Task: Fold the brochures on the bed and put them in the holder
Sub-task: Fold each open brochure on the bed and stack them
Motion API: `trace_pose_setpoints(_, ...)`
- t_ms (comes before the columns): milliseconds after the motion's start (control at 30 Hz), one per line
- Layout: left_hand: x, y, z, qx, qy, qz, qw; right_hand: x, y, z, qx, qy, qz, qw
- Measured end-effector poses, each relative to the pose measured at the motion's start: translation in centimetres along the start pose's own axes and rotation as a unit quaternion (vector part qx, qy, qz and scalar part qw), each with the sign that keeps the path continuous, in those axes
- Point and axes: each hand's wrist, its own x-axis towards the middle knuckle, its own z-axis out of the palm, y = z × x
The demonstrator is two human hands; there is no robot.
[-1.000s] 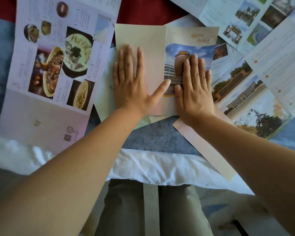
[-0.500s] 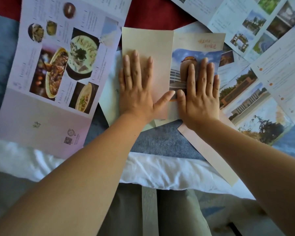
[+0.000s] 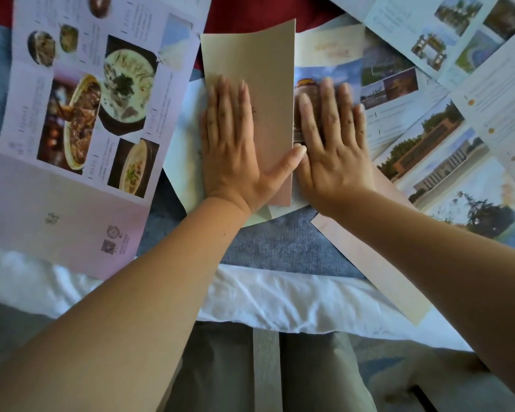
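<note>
A brochure lies in the middle of the bed with its beige left panel [image 3: 268, 55] folded over; the panel's top right corner lifts a little. My left hand [image 3: 238, 153] lies flat on that panel, fingers straight, thumb spread to the right along its edge. To its right, the brochure's picture panel [image 3: 327, 52] shows a blue sky and a building. My right hand [image 3: 333, 150] presses flat on it, fingers straight. The two hands nearly touch at the fold. No holder is in view.
An unfolded food brochure [image 3: 81, 114] lies at the left. Several unfolded brochures with building photos [image 3: 446, 150] overlap at the right and back right. The bed has a blue cover [image 3: 280, 242], a red cloth [image 3: 250, 10] behind, and a white sheet edge [image 3: 280, 295] nearest me.
The beige panel's right edge has lifted slightly at the top. Both hands have stayed flat on the brochure and slid a little; the view has shifted.
</note>
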Motion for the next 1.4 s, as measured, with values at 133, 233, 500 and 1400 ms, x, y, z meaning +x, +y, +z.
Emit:
trace_pose_setpoints(133, -0.2, 0.4, -1.2, -0.036, -0.015, 0.006, 0.999, 1.0, -2.3, 0.0, 0.016, 0.006, -0.031, 0.999)
trace_pose_setpoints(233, 0.1, 1.0, -2.3, -0.047, -0.061, -0.020, 0.997, 1.0, -3.1, -0.3, 0.041, -0.010, -0.032, 0.999)
trace_pose_setpoints(500, 0.7, 5.4, -6.5, -0.333, -0.098, 0.047, 0.937, 0.0, -2.3, -4.1, 0.120, 0.011, 0.009, 0.993)
trace_pose_setpoints(1400, -1.9, 1.7, -0.3, 0.119, -0.104, 0.054, 0.986, -3.4, -0.3, 0.0, 0.006, -0.090, 0.027, 0.996)
